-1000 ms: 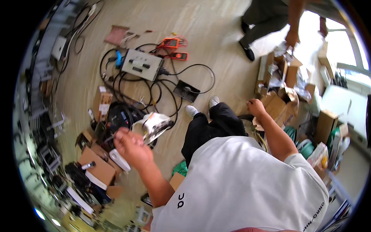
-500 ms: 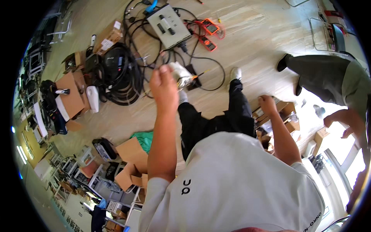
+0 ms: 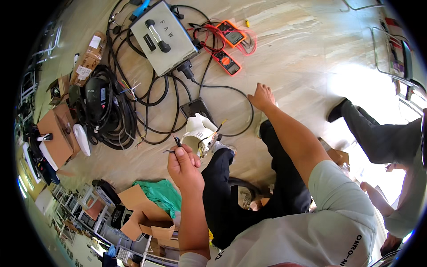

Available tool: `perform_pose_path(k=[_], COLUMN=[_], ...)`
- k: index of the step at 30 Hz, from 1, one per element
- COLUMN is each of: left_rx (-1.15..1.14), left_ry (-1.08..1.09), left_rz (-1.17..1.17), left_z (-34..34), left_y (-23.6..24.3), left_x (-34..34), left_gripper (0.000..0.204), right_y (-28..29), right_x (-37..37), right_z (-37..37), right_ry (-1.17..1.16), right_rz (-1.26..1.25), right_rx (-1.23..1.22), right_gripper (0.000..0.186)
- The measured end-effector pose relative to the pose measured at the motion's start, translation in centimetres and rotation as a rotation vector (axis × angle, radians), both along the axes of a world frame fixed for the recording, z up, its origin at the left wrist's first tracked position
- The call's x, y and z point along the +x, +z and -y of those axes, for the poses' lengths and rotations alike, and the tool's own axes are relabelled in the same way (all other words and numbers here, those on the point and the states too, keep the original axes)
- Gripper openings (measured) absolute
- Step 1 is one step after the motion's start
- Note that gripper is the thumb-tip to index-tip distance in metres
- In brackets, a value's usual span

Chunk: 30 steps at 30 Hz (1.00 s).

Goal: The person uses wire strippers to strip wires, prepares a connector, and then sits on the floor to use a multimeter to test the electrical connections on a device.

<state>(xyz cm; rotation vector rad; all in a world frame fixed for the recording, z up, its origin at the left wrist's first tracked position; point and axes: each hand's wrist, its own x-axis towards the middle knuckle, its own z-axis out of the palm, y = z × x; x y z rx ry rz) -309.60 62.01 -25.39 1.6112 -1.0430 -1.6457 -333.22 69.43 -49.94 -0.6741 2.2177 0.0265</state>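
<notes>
My left hand (image 3: 184,169) is closed on some short dark wires (image 3: 177,145), their thin ends sticking up past the thumb. Just beyond it is a white plastic housing (image 3: 195,131) with short wires; I cannot tell whether it hangs from those wires or rests on something. My right hand (image 3: 262,98) reaches out over the floor with empty, slightly curled fingers apart. Ahead of it lie a grey metal box (image 3: 149,55) with a handle and plugged cables, two orange multimeters (image 3: 229,62) with red leads, and a dark flat panel (image 3: 192,107).
A coil of black cable (image 3: 120,124), a long brown package (image 3: 89,58) and an open carton (image 3: 55,138) are at left. A green bag (image 3: 162,196) and cardboard box (image 3: 138,209) are lower left. Another person's legs (image 3: 369,142) and hands are at right, near metal-framed furniture (image 3: 400,71).
My view has swung toward the metal box and multimeters. My right arm has risen and stretched forward. The white housing now shows more fully beside my left hand.
</notes>
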Motion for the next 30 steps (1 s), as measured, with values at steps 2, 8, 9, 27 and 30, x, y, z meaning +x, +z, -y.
perform_pose_path(k=[2, 8, 9, 27, 30], left_rx=[-0.045, -0.134, -0.16, -0.264, -0.253], left_ry=[0.006, 0.095, 0.094, 0.084, 0.09], left_rz=[-0.007, -0.002, -0.007, -0.22, -0.218], left_z=[0.3, 2.1, 2.4, 7.6, 8.6], left_y=[-4.6, -14.6, -15.7, -22.9, -22.6], left_x=[0.3, 2.1, 2.2, 5.5, 5.5], left_gripper=[0.027, 0.026, 0.026, 0.028, 0.029], right_y=[-5.7, -18.3, -20.1, 1.2, 11.5], right_x=[0.5, 2.4, 2.6, -6.7, -5.7], right_z=[2.8, 9.2, 9.8, 12.1, 11.2], right_ry=[0.014, -0.031, -0.046, 0.891, 1.063], right_rz=[-0.023, -0.114, -0.142, -0.299, -0.553], right_rx=[-0.007, -0.096, -0.112, 0.021, -0.166], right_gripper=[0.067, 0.09, 0.094, 0.076, 0.077])
